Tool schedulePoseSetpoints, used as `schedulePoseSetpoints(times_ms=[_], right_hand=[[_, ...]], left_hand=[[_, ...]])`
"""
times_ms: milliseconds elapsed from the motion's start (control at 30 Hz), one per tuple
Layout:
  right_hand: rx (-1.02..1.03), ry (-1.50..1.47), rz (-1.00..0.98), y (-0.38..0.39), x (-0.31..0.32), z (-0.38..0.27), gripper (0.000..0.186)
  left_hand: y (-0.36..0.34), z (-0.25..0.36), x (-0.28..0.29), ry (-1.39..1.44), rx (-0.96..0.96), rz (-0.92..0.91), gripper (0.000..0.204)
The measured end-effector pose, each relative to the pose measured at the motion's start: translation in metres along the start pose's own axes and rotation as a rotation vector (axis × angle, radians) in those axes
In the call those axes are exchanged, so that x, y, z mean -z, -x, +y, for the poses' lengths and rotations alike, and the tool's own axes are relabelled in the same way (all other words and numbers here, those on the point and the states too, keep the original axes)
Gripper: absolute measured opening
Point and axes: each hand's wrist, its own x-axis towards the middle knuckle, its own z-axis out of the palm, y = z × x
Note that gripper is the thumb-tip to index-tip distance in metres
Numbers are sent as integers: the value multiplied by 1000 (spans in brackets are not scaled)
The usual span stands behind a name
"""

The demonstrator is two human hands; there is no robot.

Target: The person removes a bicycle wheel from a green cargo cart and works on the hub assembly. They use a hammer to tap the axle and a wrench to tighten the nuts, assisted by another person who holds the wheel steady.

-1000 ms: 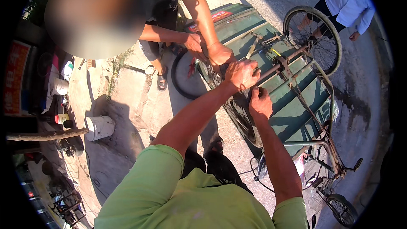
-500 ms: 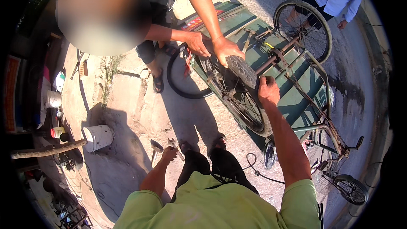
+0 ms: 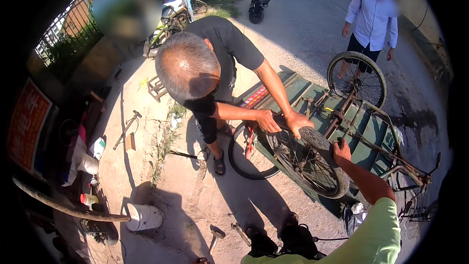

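My right hand (image 3: 342, 150) is closed on the black tyre of a spoked wheel (image 3: 339, 182), its fingers curled over the tread on the right side. The wheel is tilted beside an upturned green cart (image 3: 303, 86). Across from me a person in dark clothes bends over it, with one hand (image 3: 297, 123) on the top of the tyre and the other hand (image 3: 268, 121) at its left side. Only a sliver of my left hand (image 3: 201, 261) shows at the lower edge, near a hammer (image 3: 216, 233) on the ground; its fingers are mostly cut off.
An adjustable wrench (image 3: 240, 233) lies by my feet. A loose black tyre (image 3: 235, 159) rests under the cart's edge. The cart's other wheel (image 3: 359, 80) stands up at the far right, near a person in a white shirt (image 3: 373, 17). A white bucket (image 3: 145, 216) lies at left.
My view has tilted up and left, so the scene sits lower and farther right. My left hand has mostly slipped out at the lower edge. The right hand stays on the tyre.
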Motion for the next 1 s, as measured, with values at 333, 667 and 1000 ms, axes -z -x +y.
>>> schedulePoseSetpoints(times_ms=[333,667,1000], right_hand=[[55,-545,144,185,184,-8,44],[85,-438,185,351,198,-42,36],[125,-408,-98,337,171,-66,45]], left_hand=[[-135,-168,106,231,154,-34,18],[-162,4,-1,-128,-28,-137,14],[-144,151,5,11,-437,-174,24]])
